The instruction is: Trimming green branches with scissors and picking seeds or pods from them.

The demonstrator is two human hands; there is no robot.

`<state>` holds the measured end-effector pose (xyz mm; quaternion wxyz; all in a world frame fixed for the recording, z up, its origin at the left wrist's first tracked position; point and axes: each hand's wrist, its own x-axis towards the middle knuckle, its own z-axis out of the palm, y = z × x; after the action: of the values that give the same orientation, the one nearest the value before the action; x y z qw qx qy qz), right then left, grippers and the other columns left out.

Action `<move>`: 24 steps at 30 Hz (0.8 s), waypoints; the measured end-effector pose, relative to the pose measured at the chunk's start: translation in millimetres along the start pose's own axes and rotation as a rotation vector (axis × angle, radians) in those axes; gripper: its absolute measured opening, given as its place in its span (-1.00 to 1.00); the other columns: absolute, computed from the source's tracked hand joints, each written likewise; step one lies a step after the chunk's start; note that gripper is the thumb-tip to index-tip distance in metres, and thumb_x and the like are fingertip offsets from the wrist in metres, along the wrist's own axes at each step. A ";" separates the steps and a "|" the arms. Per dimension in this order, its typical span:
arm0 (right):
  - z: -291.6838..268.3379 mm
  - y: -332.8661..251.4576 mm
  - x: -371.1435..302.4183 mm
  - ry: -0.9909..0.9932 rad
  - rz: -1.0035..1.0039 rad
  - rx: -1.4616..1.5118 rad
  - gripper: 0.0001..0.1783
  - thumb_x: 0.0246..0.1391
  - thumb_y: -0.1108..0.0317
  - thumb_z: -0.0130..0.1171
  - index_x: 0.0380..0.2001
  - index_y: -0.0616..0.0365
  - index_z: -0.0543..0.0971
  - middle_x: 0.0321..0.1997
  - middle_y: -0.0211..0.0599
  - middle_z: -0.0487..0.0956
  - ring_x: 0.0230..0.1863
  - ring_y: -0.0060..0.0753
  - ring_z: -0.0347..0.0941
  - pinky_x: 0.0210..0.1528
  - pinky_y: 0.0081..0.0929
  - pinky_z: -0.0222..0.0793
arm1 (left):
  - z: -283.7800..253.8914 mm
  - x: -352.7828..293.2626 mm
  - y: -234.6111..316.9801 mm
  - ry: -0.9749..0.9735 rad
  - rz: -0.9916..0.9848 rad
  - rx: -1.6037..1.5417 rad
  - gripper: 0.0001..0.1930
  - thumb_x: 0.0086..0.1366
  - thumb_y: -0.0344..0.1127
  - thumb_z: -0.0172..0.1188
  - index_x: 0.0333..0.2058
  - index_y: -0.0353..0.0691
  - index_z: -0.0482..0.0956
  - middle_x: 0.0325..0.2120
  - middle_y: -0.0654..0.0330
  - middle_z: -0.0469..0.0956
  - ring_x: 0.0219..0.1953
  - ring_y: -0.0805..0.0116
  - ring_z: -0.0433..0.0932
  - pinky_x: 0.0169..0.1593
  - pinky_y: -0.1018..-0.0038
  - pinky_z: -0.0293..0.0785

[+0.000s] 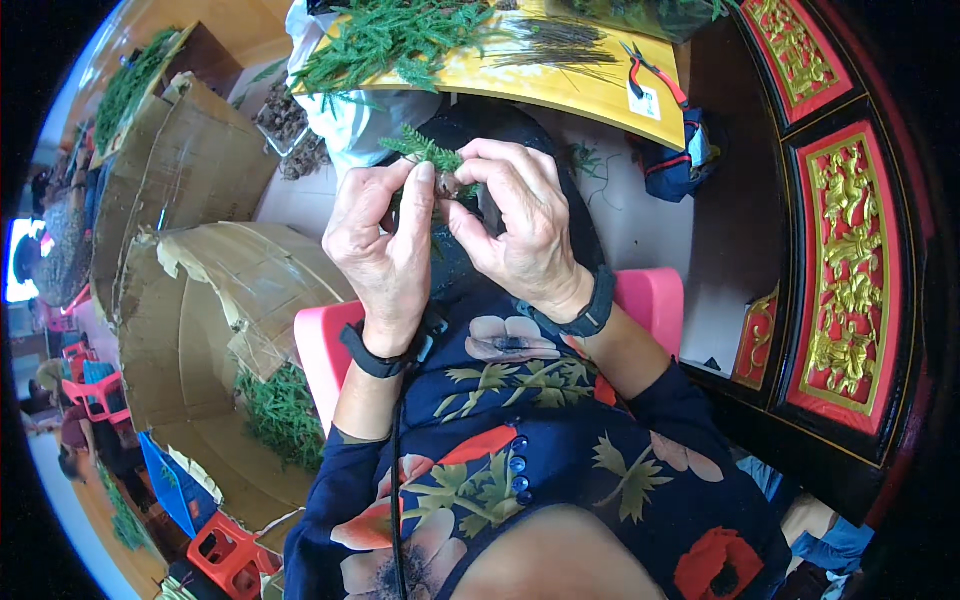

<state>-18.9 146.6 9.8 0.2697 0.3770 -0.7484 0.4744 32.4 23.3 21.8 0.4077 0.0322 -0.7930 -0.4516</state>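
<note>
My left hand (382, 255) and my right hand (520, 218) meet over my lap, just short of the table. Between their fingertips is a green leafy sprig (425, 150), whose feathery tip sticks out above my left thumb. Fingers and thumbs of both hands pinch its base. A small brownish bit shows there, too small to make out, and the lower part is mostly covered by my hands.
On the yellow tabletop (600, 108) ahead lie heaped green sprigs (395, 45), thin dark wires (560, 48) and red-handled pliers (655, 75). A cardboard box (190, 350) with more greenery stands left. A dark cabinet with a gilded panel (850, 270) rises right.
</note>
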 end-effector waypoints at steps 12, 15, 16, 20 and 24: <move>6.9 1.5 -4.0 0.013 0.094 0.040 -0.69 -0.31 0.48 0.35 -0.39 0.15 0.51 -0.19 -0.22 0.54 -0.19 -0.16 0.47 -0.14 -0.38 0.31 | 11.9 -7.9 -13.2 0.098 -0.201 -0.309 -0.90 0.17 -0.47 0.21 -0.34 -0.38 0.58 -0.41 0.21 0.51 -0.33 0.49 0.43 -0.18 0.61 0.33; -1.0 2.4 0.9 -0.076 0.095 0.078 -0.73 -0.22 0.42 0.34 -0.39 0.19 0.52 -0.18 -0.21 0.54 -0.18 -0.26 0.49 -0.15 -0.41 0.32 | 8.8 -6.8 -17.0 0.053 -0.183 -0.267 -0.90 0.18 -0.48 0.20 -0.32 -0.36 0.58 -0.40 0.19 0.51 -0.33 0.48 0.44 -0.18 0.59 0.34; -3.5 3.3 3.8 -0.077 0.095 0.079 -0.73 -0.22 0.42 0.34 -0.39 0.19 0.52 -0.18 -0.21 0.54 -0.18 -0.26 0.49 -0.15 -0.41 0.32 | 7.9 -6.5 -17.1 0.054 -0.184 -0.267 -0.90 0.18 -0.48 0.20 -0.32 -0.36 0.58 -0.40 0.19 0.51 -0.33 0.48 0.44 -0.18 0.59 0.34; -14.7 8.2 14.5 0.033 0.192 0.236 -0.79 -0.09 0.38 0.28 -0.37 0.21 0.53 -0.17 -0.25 0.56 -0.18 -0.40 0.49 -0.19 -0.47 0.32 | 8.6 -4.6 -8.8 -0.037 -0.135 -0.188 -0.90 0.18 -0.48 0.20 -0.32 -0.36 0.58 -0.43 0.19 0.49 -0.36 0.48 0.44 -0.23 0.59 0.37; -16.9 9.3 15.8 -0.055 0.311 0.349 -0.83 0.00 0.37 0.22 -0.34 0.20 0.54 -0.18 -0.30 0.56 -0.18 -0.51 0.47 -0.22 -0.55 0.31 | 11.0 -4.9 0.8 -0.135 -0.081 -0.163 -0.90 0.18 -0.49 0.19 -0.32 -0.36 0.59 -0.46 0.20 0.47 -0.40 0.50 0.45 -0.30 0.61 0.38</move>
<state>-34.9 159.7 24.0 0.1037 0.3106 -0.7113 0.6220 28.6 33.4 16.4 0.3362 0.0003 -0.7772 -0.5320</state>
